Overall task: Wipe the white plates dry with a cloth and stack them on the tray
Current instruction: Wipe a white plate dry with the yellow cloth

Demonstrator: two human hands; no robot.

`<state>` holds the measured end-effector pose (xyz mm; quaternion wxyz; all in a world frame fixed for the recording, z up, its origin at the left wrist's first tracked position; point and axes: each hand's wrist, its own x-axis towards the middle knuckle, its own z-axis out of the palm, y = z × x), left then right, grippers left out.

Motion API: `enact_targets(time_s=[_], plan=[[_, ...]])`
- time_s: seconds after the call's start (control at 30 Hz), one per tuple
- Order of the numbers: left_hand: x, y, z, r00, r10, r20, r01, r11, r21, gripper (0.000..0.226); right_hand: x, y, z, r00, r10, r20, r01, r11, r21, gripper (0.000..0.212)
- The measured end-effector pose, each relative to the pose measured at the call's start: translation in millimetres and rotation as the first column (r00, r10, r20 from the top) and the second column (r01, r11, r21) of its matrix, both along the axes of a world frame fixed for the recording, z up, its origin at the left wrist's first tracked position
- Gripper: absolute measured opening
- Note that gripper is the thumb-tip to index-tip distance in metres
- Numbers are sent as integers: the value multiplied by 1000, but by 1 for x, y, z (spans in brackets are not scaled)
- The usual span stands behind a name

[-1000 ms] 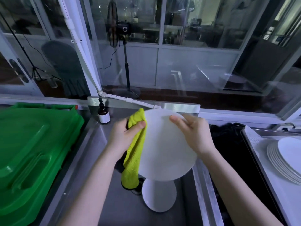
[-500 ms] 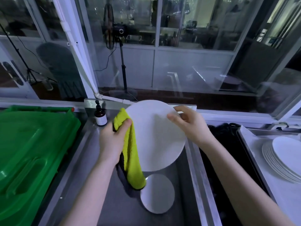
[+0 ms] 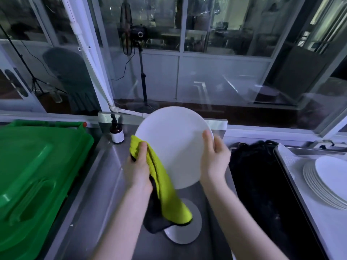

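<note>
I hold a white plate (image 3: 174, 145) tilted upright over the steel sink. My right hand (image 3: 214, 158) grips its right rim, thumb on the face. My left hand (image 3: 139, 169) clutches a yellow-green cloth (image 3: 163, 184) with a dark underside against the plate's lower left edge; the cloth hangs down over the sink. A second white plate (image 3: 187, 233) lies in the sink below, partly hidden by the cloth. At the right, a stack of several white plates (image 3: 326, 184) rests on a tray (image 3: 293, 177).
A green plastic bin lid (image 3: 37, 175) fills the left side. A brown pump bottle (image 3: 116, 132) stands at the sink's back left corner. A dark black compartment (image 3: 262, 184) lies between sink and tray. Glass windows rise behind.
The held plate has shifted slightly and turned more face-on; my left hand with the cloth has slid lower along the plate's left edge, and my right hand has moved down its right rim.
</note>
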<state>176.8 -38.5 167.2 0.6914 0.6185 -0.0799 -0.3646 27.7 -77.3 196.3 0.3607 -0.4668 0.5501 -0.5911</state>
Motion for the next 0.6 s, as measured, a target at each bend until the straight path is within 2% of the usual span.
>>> enact_targets(time_s=[0.03, 0.1, 0.17, 0.23, 0.3, 0.33, 0.4, 0.43, 0.5, 0.53, 0.57, 0.6], plan=[[-3, -1, -3, 999, 43, 7, -44, 998, 41, 27, 5, 5, -10, 997, -38, 67, 34, 998, 60, 47], [0, 1, -5, 999, 33, 36, -35, 998, 55, 26, 2, 10, -23, 999, 11, 38, -15, 995, 97, 43], [9, 5, -3, 996, -19, 90, 18, 1000, 18, 24, -15, 3, -17, 984, 165, -63, -163, 986, 46, 34], [17, 7, 1, 972, -92, 217, 104, 994, -43, 20, -34, -11, 6, 924, 353, -148, -358, 934, -5, 12], [20, 8, 8, 887, -227, 403, 267, 963, -46, 23, -44, -26, 29, 788, 501, -357, -521, 852, 45, 16], [19, 7, 12, 814, -292, 503, 350, 937, -21, 29, -44, -30, 37, 667, 540, -514, -582, 808, 93, 26], [16, 5, 18, 667, -395, 631, 479, 877, 43, 37, -38, -31, 43, 439, 530, -725, -638, 752, 164, 40], [16, 4, 21, 631, -430, 645, 524, 850, 55, 35, -35, -29, 42, 412, 509, -756, -642, 751, 155, 44], [16, 4, 21, 635, -438, 636, 544, 838, 35, 24, -36, -27, 39, 473, 466, -748, -630, 772, 83, 50], [16, 4, 18, 678, -408, 611, 509, 861, 9, 19, -39, -27, 36, 544, 446, -711, -593, 804, 51, 52], [15, 4, 15, 760, -359, 542, 439, 898, -21, 17, -40, -26, 32, 659, 432, -616, -533, 846, 23, 54], [12, 3, 9, 860, -296, 416, 350, 935, -58, 16, -37, -24, 27, 797, 397, -455, -445, 896, 3, 55]])
